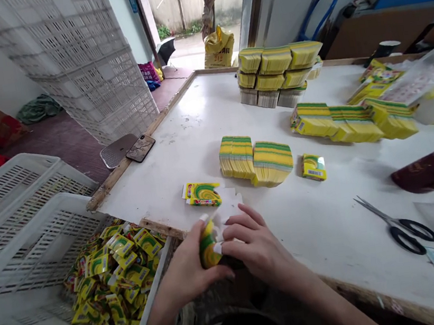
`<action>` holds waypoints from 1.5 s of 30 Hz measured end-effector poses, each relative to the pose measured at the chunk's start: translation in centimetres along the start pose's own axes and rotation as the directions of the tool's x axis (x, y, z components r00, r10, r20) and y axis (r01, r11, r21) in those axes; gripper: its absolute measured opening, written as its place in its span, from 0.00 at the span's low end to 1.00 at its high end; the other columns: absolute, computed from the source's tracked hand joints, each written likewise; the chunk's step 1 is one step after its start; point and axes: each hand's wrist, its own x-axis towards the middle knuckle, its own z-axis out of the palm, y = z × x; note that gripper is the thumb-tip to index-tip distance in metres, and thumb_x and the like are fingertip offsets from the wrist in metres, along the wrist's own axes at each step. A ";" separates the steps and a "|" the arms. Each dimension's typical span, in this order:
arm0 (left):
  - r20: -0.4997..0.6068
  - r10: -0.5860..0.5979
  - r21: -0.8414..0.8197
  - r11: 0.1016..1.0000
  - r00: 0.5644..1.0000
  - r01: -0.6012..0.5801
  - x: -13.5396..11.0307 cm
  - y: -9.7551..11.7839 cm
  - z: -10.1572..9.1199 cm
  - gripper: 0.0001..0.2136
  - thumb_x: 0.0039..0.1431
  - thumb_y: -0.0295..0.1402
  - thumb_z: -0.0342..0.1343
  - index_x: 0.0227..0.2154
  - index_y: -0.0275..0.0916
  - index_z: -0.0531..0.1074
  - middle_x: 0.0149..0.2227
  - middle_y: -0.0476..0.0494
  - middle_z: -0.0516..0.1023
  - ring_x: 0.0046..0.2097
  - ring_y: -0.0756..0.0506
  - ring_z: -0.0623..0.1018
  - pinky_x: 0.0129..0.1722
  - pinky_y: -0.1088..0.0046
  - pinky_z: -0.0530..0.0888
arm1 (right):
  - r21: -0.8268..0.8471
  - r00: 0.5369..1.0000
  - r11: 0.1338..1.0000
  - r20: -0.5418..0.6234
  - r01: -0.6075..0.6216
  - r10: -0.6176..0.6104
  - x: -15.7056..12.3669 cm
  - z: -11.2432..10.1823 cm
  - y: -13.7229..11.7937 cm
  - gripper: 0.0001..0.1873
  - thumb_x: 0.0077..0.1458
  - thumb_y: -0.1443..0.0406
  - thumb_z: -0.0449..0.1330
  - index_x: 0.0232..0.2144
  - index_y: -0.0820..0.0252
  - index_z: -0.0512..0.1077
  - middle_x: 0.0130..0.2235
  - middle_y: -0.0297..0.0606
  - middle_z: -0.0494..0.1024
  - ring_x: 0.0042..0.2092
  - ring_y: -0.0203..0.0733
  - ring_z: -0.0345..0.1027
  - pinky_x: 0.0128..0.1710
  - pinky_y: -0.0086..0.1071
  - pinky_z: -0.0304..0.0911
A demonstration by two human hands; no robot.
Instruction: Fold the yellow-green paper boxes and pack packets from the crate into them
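Near the table's front edge, my left hand (pixel 189 267) grips a small yellow and green carton (pixel 209 247) from the left, thumb and fingers around it. My right hand (pixel 254 243) is at the carton's other side, its fingers curled against the white end flaps. Just beyond my hands, a flattened yellow carton (pixel 202 194) lies on the white table, with white flaps beside it. Two bundles of stacked flat cartons (pixel 236 155) stand farther back. A closed yellow box (pixel 313 166) lies to their right.
At the left, a white plastic crate (pixel 27 272) holds many filled yellow packets (pixel 124 265). Scissors (pixel 399 229) and a dark mug (pixel 422 173) are on the right. A phone (pixel 140 148) lies at the left table edge. Carton stacks (pixel 276 64) stand at the back.
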 end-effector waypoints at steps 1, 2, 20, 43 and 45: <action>0.017 -0.015 0.086 0.996 1.000 0.013 0.0 0.0 0.7 0.35 0.40 0.37 0.70 0.54 0.44 0.66 0.48 0.39 0.77 0.49 0.35 0.76 0.48 0.60 0.72 | 0.034 0.997 0.998 -0.055 -0.054 0.056 0.0 0.4 -0.2 0.14 0.58 0.70 0.58 0.46 0.52 0.70 0.47 0.39 0.74 0.55 0.48 0.61 0.65 0.51 0.39; 0.006 -0.017 0.140 0.990 1.000 0.016 0.0 -0.1 1.4 0.30 0.45 0.36 0.67 0.52 0.43 0.65 0.44 0.41 0.78 0.45 0.37 0.78 0.44 0.61 0.73 | 0.094 0.980 0.985 -0.128 -0.142 0.154 0.0 0.7 -0.4 0.21 0.56 0.68 0.60 0.52 0.53 0.65 0.54 0.43 0.69 0.60 0.51 0.55 0.66 0.52 0.38; -0.021 0.182 0.211 0.962 0.983 -0.173 -0.6 -1.3 3.9 0.27 0.47 0.27 0.59 0.51 0.43 0.60 0.37 0.44 0.76 0.35 0.42 0.77 0.34 0.66 0.73 | 0.661 0.902 0.624 0.216 -0.417 0.373 -0.7 3.0 -2.2 0.32 0.58 0.65 0.56 0.64 0.55 0.54 0.63 0.45 0.61 0.62 0.49 0.57 0.62 0.43 0.55; -0.289 0.179 0.389 0.920 0.940 -0.056 -0.4 -1.0 1.4 0.30 0.39 0.36 0.68 0.50 0.44 0.69 0.45 0.39 0.78 0.45 0.34 0.77 0.47 0.57 0.70 | 0.386 0.921 0.841 0.246 -0.379 0.302 0.6 2.1 0.0 0.32 0.54 0.68 0.61 0.59 0.62 0.56 0.61 0.55 0.57 0.62 0.50 0.56 0.60 0.45 0.58; -0.347 0.133 0.296 0.955 0.928 -0.026 -0.4 -1.2 1.6 0.34 0.35 0.31 0.70 0.50 0.44 0.69 0.44 0.40 0.78 0.45 0.35 0.77 0.47 0.58 0.71 | 0.378 0.910 0.834 0.270 -0.402 0.316 1.0 2.7 -0.2 0.43 0.53 0.64 0.62 0.64 0.65 0.44 0.64 0.59 0.52 0.65 0.53 0.51 0.61 0.47 0.56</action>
